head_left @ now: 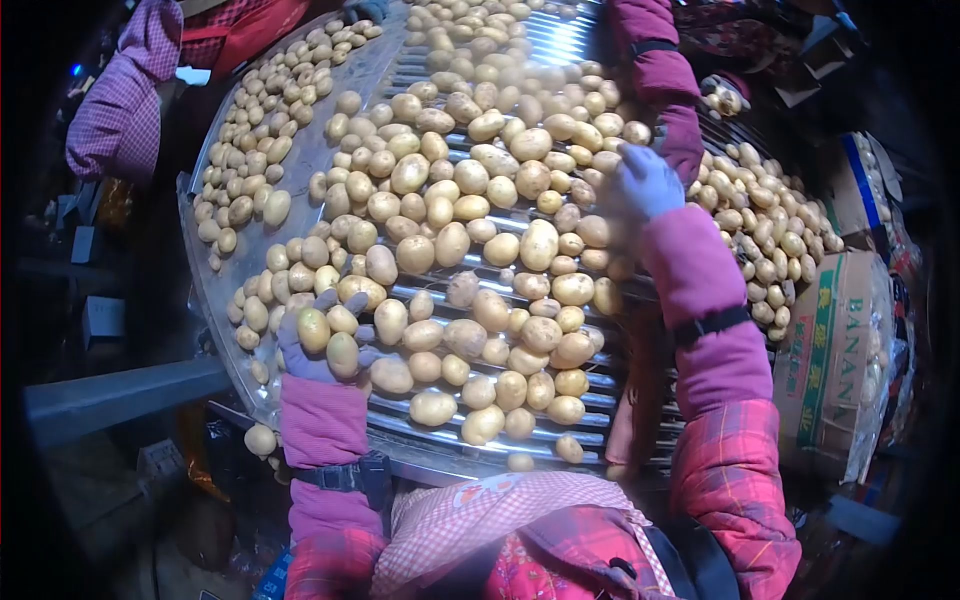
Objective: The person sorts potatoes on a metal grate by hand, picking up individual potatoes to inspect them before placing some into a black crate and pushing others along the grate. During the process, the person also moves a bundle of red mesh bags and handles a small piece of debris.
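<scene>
Many potatoes [538,245] lie on a metal roller table. My left hand [318,345], gloved in grey-purple, is palm up at the lower left, its fingers partly curled around several potatoes, some of them greenish. Over the right edge of the rollers is my right hand [648,182] in a blue-purple glove, slightly blurred. Its fingertips point up and left, beside the potatoes there; whether it holds anything is hidden.
Potatoes lie along the left metal tray [300,170] and in a heap [765,215] at right. A banana carton [825,360] stands at the right. A co-worker's sleeve [665,75] reaches in at the top; another person's checked sleeve [125,100] is upper left.
</scene>
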Action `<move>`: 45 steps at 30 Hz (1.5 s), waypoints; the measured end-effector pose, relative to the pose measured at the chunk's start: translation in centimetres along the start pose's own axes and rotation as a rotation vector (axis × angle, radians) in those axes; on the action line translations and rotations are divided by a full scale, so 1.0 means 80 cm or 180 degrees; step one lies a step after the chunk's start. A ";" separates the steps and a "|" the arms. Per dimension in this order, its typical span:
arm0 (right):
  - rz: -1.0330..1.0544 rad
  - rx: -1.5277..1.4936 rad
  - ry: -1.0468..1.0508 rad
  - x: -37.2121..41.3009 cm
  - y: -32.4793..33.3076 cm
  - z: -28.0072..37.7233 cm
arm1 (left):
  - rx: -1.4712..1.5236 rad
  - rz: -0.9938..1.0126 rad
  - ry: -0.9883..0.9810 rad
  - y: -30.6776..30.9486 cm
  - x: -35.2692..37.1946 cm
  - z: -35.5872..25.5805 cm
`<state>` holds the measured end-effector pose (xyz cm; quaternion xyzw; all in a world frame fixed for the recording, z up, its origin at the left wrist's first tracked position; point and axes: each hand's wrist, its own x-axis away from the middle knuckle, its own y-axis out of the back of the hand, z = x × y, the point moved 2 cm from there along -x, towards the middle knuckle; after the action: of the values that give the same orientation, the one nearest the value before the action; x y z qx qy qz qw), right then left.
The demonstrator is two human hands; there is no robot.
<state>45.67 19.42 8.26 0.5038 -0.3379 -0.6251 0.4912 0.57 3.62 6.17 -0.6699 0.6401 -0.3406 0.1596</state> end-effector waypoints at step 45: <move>0.0672 -0.1220 0.0509 0.116 0.002 0.178 | -0.0608 0.0896 -0.0193 -0.080 0.031 -0.011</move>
<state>31.94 9.47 9.39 0.4111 -0.2238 -0.5811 0.6658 4.69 2.27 11.57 -0.5957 0.7519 -0.2322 0.1606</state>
